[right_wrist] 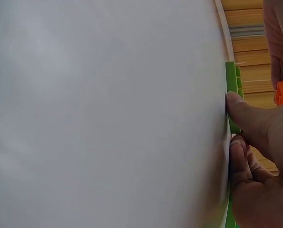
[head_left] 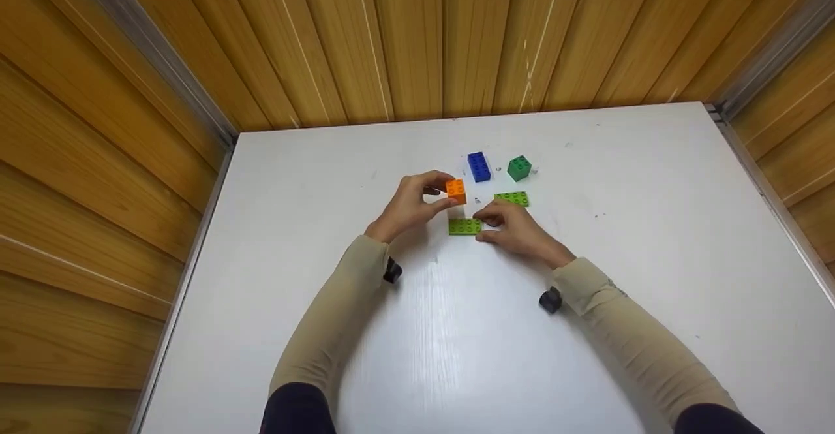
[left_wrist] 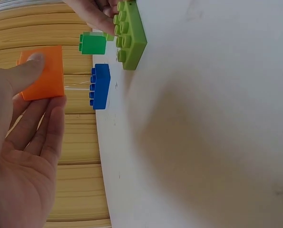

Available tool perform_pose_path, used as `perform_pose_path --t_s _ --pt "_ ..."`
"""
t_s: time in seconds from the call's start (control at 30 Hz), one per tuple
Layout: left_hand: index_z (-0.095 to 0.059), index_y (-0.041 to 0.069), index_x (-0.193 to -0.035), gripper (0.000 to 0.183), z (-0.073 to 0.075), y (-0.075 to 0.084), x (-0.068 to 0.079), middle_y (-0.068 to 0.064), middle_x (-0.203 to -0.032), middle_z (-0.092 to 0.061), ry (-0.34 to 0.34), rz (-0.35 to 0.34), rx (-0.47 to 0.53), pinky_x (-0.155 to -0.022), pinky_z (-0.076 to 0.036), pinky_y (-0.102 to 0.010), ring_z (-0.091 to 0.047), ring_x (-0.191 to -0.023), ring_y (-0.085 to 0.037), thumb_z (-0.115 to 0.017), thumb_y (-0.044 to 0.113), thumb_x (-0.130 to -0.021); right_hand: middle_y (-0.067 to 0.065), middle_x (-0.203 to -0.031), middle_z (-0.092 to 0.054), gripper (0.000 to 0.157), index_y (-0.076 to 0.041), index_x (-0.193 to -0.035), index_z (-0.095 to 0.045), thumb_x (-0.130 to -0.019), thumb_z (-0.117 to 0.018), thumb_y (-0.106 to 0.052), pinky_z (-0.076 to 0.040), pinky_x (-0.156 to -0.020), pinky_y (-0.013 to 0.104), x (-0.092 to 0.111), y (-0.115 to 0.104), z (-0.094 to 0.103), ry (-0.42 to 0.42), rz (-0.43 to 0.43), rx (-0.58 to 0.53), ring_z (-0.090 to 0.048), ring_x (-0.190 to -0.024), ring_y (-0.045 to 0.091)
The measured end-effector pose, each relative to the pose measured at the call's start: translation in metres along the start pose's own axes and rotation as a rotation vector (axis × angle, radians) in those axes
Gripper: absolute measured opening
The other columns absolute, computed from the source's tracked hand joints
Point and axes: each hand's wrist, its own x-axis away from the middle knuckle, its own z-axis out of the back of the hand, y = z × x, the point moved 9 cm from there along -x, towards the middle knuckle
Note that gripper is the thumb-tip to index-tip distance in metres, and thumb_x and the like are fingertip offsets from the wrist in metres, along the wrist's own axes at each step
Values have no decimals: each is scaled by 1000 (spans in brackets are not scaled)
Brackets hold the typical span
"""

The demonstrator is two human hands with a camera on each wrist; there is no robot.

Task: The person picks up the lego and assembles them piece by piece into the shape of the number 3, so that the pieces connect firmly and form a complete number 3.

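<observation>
Two pinches: left hand (head_left: 412,203) holds orange block (head_left: 456,191) by its sides, bumps free; right hand (head_left: 517,230) maybe steadies nearer green brick (head_left: 462,227) by its end.

Left hand (head_left: 417,200) pinching the orange block (head_left: 456,192), right hand (head_left: 518,230) on the near lime brick (head_left: 464,227), blue brick (head_left: 479,167) and green block (head_left: 519,168) beyond!
</observation>
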Motion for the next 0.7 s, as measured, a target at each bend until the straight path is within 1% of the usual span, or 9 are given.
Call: perform_pose_path --t_s 0.13,0.23,0.37,0.47,0.53,0.7 --pt "-71 9 -135 41 -3 2 2 -6 -131 -74 -13 -14 -1 -110 -56 -39 -71 -118 -21 -80 24 -98 12 -116 -66 38 -3 -129 -76 -93 -84 -14 -53 -99 44 -1 -1 1 4 14 0 -61 -106 26" --pt "-72 9 -135 41 -7 4 4 -5 -131 -75 -24 -28 -2 -110 -56 -39 -71 -118 -21 -80 25 -98 11 -116 -67 38 -4 -130 -76 -94 -84 -14 -52 -99 43 0 1 0 -4 -1 -4 -60 -106 26" --pt "-72 7 -136 41 -12 7 5 -7 -132 -75 -40 -55 -12 -109 -57 -36 -71 -118 -21 -80 23 -99 10 -117 -68 38 -6 -130 -76 -94 -83 -14 -52 -101 43 0 3 -2 -16 -13 -15 -61 -108 26" --pt "-72 7 -136 41 -15 9 5 -7 -133 -75 -50 -60 -18 -109 -57 -37 -72 -118 -21 -80 22 -99 10 -118 -68 37 -7 -130 -76 -94 -83 -14 -53 -102 45 0 3 -1 -21 -9 -19 -63 -109 28" --pt "-72 7 -136 41 -17 10 5 -7 -132 -75 -58 -60 -16 -109 -57 -39 -72 -117 -20 -80 23 -99 10 -118 -68 37 -8 -130 -76 -94 -83 -14 -53 -103 45 0 2 0 -25 -9 -18 -63 -110 27" --pt "-73 8 -134 40 -22 12 4 -5 -130 -76 -73 -61 -15 -108 -57 -38 -72 -116 -19 -80 24 -98 10 -117 -69 37 -8 -128 -77 -93 -85 -15 -54 -103 46 -2 1 2 -27 -6 -16 -64 -110 28"
